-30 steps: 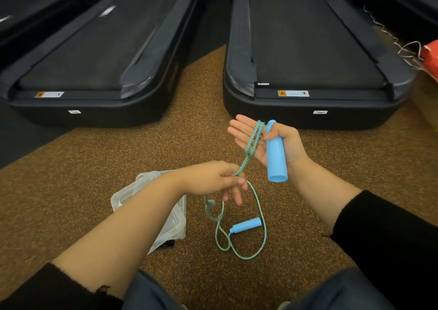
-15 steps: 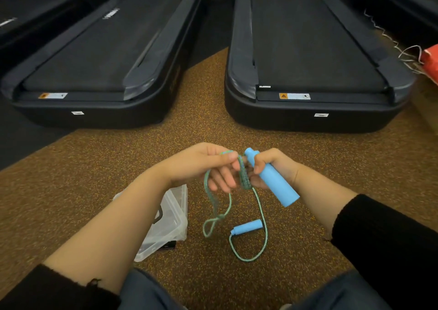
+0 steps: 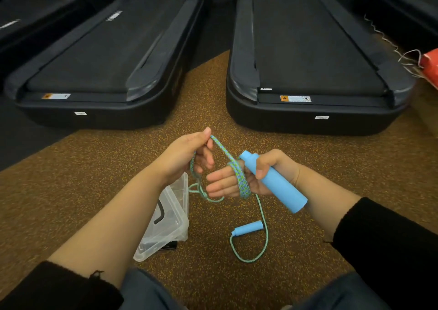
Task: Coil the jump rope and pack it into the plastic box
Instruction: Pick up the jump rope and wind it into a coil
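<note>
Centre of the frame: one blue handle is clamped in the right hand, thumb pressed over it, the fingers stretched out toward the left. Several turns of the green-and-blue jump rope are wound around those fingers. From there a strand is drawn up and to the left — it is pinched between thumb and forefinger of the left hand, which is closed on it, slightly higher in the frame. A slack loop hangs below that hand. The rest of the rope trails down to the brown speckled floor, where it curves around to the second blue handle (lying loose, below the hands). The clear plastic box sits on the floor at lower centre-left, partly hidden by the left forearm — whether it is open cannot be told. Two black treadmills fill the upper frame.
</note>
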The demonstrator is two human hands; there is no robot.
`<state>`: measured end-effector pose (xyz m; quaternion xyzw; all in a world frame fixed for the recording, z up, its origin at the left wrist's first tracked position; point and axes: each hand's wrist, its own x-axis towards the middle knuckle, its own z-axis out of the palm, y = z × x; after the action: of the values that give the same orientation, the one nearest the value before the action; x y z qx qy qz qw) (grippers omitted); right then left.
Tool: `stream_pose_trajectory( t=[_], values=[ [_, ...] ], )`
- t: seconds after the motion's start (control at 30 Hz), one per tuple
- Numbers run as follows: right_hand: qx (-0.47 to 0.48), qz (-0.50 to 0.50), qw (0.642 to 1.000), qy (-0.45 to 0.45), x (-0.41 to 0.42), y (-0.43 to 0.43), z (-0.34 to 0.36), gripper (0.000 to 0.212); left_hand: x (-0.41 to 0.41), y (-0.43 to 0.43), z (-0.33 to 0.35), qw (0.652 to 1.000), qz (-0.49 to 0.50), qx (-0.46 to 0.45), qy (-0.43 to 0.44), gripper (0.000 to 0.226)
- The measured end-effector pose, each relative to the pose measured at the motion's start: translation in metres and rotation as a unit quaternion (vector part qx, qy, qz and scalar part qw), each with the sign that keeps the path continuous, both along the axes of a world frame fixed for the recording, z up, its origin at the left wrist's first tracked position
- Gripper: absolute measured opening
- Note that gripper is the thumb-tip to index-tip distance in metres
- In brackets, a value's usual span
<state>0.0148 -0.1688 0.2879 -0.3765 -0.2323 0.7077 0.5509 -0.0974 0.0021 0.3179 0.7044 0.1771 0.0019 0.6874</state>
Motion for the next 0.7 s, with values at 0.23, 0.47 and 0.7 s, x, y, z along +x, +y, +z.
stream_pose_trajectory(
  t=[0.23,0.47,0.7],
  values=[
    [0.009,-0.096,0.994,0.053,-0.001,-0.005,0.025,0.082,0.001,-0.01,-0.008,0.998,-0.041,0.057,-0.007,0.045],
    [0.124,-0.085,0.976,0.158,-0.007,-0.006,0.038,0.037,0.001,-0.027,-0.014,0.981,-0.153,0.112,0.047,0.037],
    [0.144,-0.149,0.97,0.127,0.006,-0.007,0.039,0.086,0.012,-0.049,-0.016,0.972,-0.211,0.071,0.072,0.026]
  ],
)
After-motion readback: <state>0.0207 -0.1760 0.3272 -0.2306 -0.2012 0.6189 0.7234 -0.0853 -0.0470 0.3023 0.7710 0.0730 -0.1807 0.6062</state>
